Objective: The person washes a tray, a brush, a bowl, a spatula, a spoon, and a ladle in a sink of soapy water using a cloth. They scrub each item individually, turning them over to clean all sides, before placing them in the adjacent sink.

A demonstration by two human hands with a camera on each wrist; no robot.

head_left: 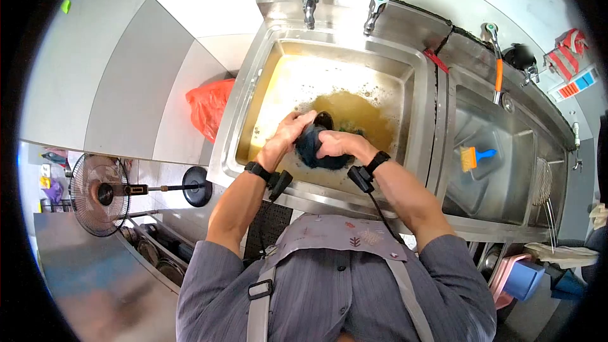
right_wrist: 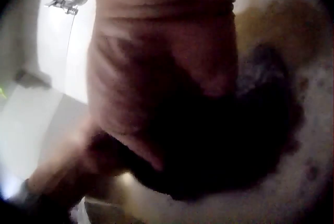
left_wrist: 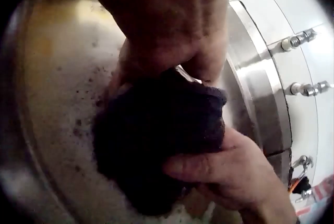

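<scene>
While L hand point(head_left: 292, 129) & R hand point(head_left: 341, 144) grip dark cloth point(head_left: 309, 147) in steel sink point(head_left: 420, 98) of murky water point(head_left: 367, 116), it's prob. soft, heavy when wet, slippery; best held at bunched edges.

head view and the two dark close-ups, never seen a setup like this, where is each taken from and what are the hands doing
There is no machine here: these are a person's own bare hands. The wide picture comes from a camera worn on the head, looking forward and down. The two dim close-ups come from small black cameras strapped to the wrists, one facing the left hand, the other the right hand. Both hands grip a dark blue, bunched, soft-looking fabric item inside a rectangular stainless steel sink holding cloudy yellowish water. Exactly what that item is, I can't tell. In the second stainless steel sink, on the person's right, lies a blue-handled brush with yellowish bristles.
</scene>
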